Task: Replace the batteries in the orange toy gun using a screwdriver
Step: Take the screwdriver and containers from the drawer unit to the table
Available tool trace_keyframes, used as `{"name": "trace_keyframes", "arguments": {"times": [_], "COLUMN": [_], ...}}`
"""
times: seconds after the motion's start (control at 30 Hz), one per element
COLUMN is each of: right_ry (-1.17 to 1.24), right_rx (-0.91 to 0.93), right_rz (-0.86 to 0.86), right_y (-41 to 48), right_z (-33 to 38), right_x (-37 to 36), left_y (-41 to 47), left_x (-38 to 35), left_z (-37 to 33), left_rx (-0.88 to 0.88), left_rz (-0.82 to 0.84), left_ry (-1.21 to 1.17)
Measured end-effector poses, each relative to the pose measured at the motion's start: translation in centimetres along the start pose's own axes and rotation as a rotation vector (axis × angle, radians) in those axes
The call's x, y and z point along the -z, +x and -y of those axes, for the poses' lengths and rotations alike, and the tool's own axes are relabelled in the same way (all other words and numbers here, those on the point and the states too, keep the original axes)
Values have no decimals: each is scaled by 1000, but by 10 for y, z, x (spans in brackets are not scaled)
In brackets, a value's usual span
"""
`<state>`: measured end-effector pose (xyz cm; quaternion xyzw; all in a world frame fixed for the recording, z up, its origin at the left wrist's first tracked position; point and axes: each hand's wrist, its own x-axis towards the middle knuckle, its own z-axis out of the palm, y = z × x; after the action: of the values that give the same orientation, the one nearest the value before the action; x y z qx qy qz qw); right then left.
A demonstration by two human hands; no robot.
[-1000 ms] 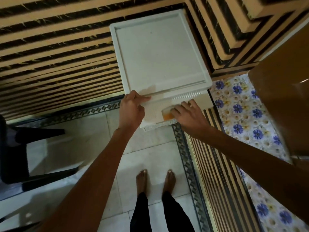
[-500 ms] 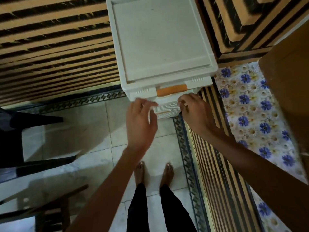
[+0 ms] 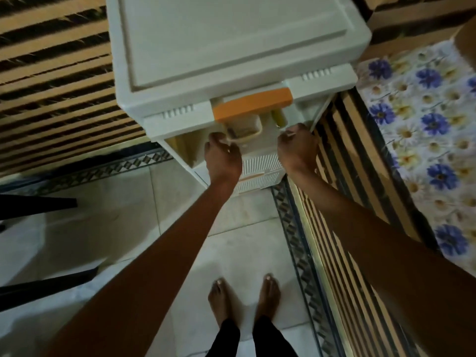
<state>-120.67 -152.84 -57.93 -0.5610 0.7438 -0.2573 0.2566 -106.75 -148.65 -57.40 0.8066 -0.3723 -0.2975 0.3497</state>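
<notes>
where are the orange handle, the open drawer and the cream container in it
orange handle point(image 3: 253, 105), head view, middle of the orange bar.
open drawer point(image 3: 265, 148), head view, bare inside floor near its front.
cream container point(image 3: 247, 136), head view, its near rim.

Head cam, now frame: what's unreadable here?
Contents of the open drawer: head view, mostly covered by the upper drawer with the orange handle. Only a cream tub and a yellow thing show, both blurred; what else lies inside cannot be told.
Fingertips of the left hand and right hand: curled over the drawer's front edge, hidden behind the hands.
Brown surface: cut off by the right edge.
</notes>
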Motion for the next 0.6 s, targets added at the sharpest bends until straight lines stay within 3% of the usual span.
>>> {"name": "trace_keyframes", "arguments": {"times": [0.23, 0.37, 0.6], "right_ry": [-266, -383, -249], "right_rx": [156, 248, 1], "right_rz": [-47, -37, 72], "right_y": [42, 37, -62], "right_z": [4, 7, -1], "right_x": [-31, -23, 44], "left_y": [33, 16, -73], "left_x": [-33, -16, 39], "left_z": [6, -5, -25], "left_rx": [275, 338, 511], "left_rz": [-110, 3, 63], "left_ry": [-411, -608, -676]}}
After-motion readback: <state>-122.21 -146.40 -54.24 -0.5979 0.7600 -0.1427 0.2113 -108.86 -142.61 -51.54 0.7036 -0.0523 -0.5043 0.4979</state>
